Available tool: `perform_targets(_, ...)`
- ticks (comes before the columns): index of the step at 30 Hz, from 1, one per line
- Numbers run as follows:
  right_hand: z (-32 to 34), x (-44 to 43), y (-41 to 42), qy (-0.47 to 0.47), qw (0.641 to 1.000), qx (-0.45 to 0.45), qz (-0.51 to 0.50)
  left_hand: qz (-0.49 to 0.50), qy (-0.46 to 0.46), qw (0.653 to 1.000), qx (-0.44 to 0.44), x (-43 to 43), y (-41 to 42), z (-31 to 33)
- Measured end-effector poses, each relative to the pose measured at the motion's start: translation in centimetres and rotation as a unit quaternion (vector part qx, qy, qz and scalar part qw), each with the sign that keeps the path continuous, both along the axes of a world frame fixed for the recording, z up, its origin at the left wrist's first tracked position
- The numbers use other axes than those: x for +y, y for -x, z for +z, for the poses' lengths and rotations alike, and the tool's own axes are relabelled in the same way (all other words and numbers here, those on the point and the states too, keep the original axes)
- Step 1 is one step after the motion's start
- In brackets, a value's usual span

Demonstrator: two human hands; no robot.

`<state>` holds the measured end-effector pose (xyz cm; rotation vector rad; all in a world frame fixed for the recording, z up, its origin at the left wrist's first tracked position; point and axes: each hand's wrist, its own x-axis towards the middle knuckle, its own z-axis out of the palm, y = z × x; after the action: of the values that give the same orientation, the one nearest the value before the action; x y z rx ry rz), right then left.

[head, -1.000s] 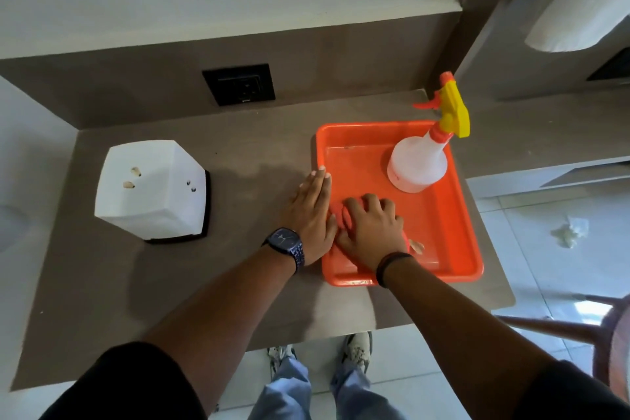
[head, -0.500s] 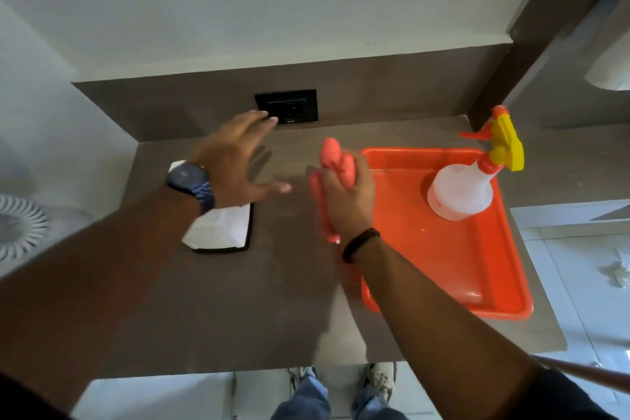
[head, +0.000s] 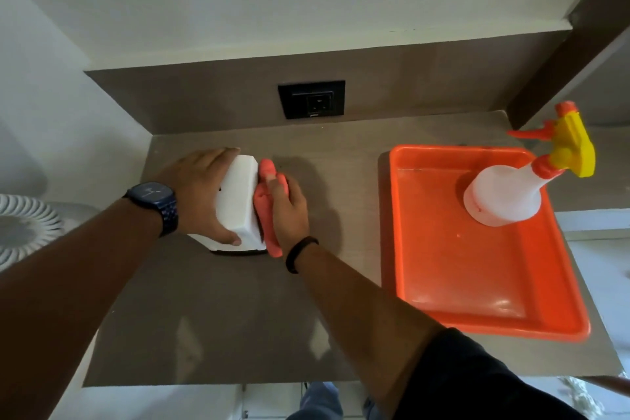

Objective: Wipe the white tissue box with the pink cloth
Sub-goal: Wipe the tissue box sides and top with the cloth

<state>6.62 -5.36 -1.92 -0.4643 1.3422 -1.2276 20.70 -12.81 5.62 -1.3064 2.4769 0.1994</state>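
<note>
Seemingly only at its start, the wiping had the right grip [head: 286, 206] closed on the pink cloth [head: 267, 201], pressed against the white tissue box [head: 240, 201] which the left grip [head: 201, 194] clasped steady on the tabletop [head: 211, 317], other faces apparently unwiped.

Soft daylight, faint shadows, wide-angle edge distortion.

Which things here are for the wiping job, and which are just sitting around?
For the job: white tissue box, pink cloth, left hand, right hand.
Just sitting: spray bottle, orange tray, wall socket.
</note>
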Motion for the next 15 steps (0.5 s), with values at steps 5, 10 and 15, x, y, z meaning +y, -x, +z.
perform_targets(5, 1.1, -1.8, -0.8, 0.071, 0.997, -0.017, -0.026, -0.002, 0.009, 0.999, 0.04, 0.0, 0.1, -0.1)
perform_targets(10, 0.2, -1.6, -0.6, 0.053, 0.998, -0.003, -0.016, 0.015, 0.015, 0.999, 0.032, 0.0, 0.0, -0.6)
perform_targets(15, 0.1, 1.3, -1.7, -0.015, 0.999, 0.019, -0.039, 0.024, 0.015, 0.999, 0.044, 0.2, 0.1, -0.5)
